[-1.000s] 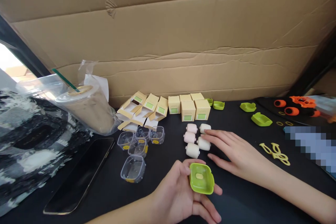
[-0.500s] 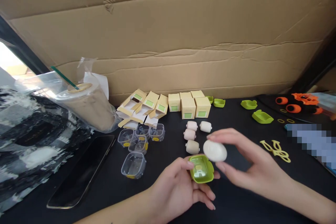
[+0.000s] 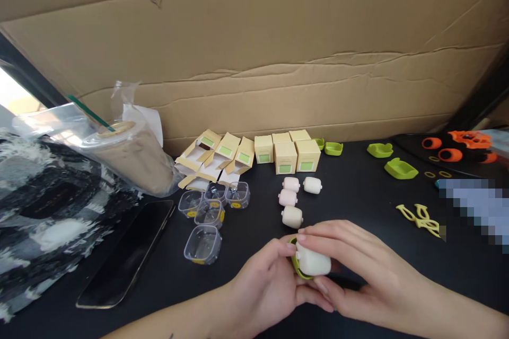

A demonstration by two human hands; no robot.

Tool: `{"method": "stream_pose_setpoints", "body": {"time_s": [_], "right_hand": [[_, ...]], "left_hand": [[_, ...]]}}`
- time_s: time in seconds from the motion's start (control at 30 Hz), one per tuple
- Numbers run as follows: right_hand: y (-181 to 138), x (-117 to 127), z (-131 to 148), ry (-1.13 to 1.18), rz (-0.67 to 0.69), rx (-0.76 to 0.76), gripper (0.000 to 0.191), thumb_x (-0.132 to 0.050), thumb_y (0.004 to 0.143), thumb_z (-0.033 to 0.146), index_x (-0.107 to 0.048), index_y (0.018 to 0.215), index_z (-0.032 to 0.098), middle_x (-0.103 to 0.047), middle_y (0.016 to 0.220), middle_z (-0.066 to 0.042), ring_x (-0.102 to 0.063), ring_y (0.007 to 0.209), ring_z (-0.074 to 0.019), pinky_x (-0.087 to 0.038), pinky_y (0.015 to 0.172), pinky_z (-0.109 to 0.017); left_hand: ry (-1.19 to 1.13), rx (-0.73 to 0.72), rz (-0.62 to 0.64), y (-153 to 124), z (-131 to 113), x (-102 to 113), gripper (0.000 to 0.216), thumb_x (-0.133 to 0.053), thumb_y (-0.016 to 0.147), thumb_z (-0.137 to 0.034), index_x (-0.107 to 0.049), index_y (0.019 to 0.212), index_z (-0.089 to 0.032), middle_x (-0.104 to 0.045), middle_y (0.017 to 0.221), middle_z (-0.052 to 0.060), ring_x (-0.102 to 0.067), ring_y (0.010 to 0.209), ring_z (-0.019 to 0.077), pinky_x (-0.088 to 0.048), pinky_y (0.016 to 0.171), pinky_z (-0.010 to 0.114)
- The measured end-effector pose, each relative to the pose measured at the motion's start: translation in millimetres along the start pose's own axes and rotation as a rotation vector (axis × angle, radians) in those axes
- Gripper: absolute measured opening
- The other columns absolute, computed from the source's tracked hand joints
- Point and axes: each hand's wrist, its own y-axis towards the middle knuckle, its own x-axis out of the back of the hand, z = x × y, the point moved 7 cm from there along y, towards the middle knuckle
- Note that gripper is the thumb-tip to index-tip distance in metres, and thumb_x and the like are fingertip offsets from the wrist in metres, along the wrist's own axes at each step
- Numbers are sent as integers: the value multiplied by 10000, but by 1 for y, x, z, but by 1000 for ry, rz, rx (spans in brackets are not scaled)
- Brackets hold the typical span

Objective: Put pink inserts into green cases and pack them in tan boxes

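My left hand (image 3: 270, 283) is closed around a small green plastic shell (image 3: 296, 267), with the thumb on its near left rim. Fingers and thumb of my right hand (image 3: 363, 267) are closed on a white barrel-shaped roller (image 3: 315, 260) with a small peg at its end. The roller sits over the shell's opening and hides most of it; whether it is seated inside I cannot tell. Just beyond my hands lie more rollers: a cream one (image 3: 292, 217), a white one (image 3: 312, 185) and two pinkish ones (image 3: 288, 198).
Clear plastic cups (image 3: 202, 244) and a phone (image 3: 127, 254) lie left, near a bagged iced drink (image 3: 135, 153). Small cartons (image 3: 285, 158) stand at the back by a cardboard wall (image 3: 254, 37). Green shells (image 3: 401, 169), yellow pieces (image 3: 419, 218) and orange parts (image 3: 450, 155) lie right.
My right hand has brought the white roller left and down onto the green shell, turning it so its peg shows. Both hands are now together; the view has shifted slightly.
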Motion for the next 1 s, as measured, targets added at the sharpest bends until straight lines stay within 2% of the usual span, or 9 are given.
{"method": "stream_pose_setpoints", "body": {"time_s": [0.1, 0.17, 0.37, 0.57, 0.7, 0.9, 1.0], "right_hand": [[-1, 1, 2, 16, 28, 33, 353, -618, 896, 288, -542, 1224, 179, -700, 1048, -91, -653, 967, -181, -543, 831, -279], [-1, 4, 4, 24, 27, 70, 346, -601, 912, 314, -544, 1217, 160, -699, 1037, -97, -656, 940, -174, -540, 820, -278], [-4, 6, 7, 72, -23, 86, 299, -579, 915, 192, -547, 1202, 115, -678, 1071, -126, -625, 1034, -184, -535, 864, -275], [-6, -1, 8, 98, 25, 96, 330, -548, 914, 135, -524, 1241, 101, -664, 1118, -147, -597, 1101, -188, -527, 911, -281], [-9, -4, 4, 98, 27, 76, 354, -530, 920, 127, -502, 1272, 112, -660, 1155, -145, -584, 1139, -191, -523, 935, -290], [-6, -2, 7, 16, 22, 85, 317, -493, 949, 163, -553, 1256, 113, -687, 1136, -134, -631, 1082, -182, -539, 898, -246], [-4, 1, 9, -13, 33, 87, 291, -478, 963, 194, -573, 1232, 131, -699, 1118, -116, -647, 1052, -159, -542, 859, -207]], "left_hand": [[37, 20, 13, -1, 1, 0, 306, -408, 849, -247, -611, 1034, -111, -650, 862, 102, -604, 774, 202, -460, 732, 341], [56, 62, 17, -2, 5, 0, 342, -414, 845, -288, -598, 1062, -98, -646, 839, 104, -602, 755, 208, -459, 752, 375], [12, 143, 39, -4, 14, 2, 435, -420, 806, -390, -592, 1043, -68, -614, 862, 112, -584, 743, 205, -459, 754, 404], [-44, 111, 77, -3, 12, 0, 459, -384, 788, -379, -561, 1110, -103, -625, 877, 98, -575, 764, 216, -447, 763, 416], [-30, 108, 71, -4, 12, 1, 439, -375, 781, -368, -588, 1051, -95, -608, 837, 85, -556, 767, 209, -444, 772, 420], [-30, 174, 38, -4, 19, 4, 462, -406, 707, -438, -626, 835, -52, -552, 718, 71, -550, 742, 213, -441, 786, 424], [-36, 157, 17, -3, 19, 4, 464, -433, 703, -405, -628, 908, -37, -566, 738, 77, -548, 740, 204, -438, 811, 424]]}}
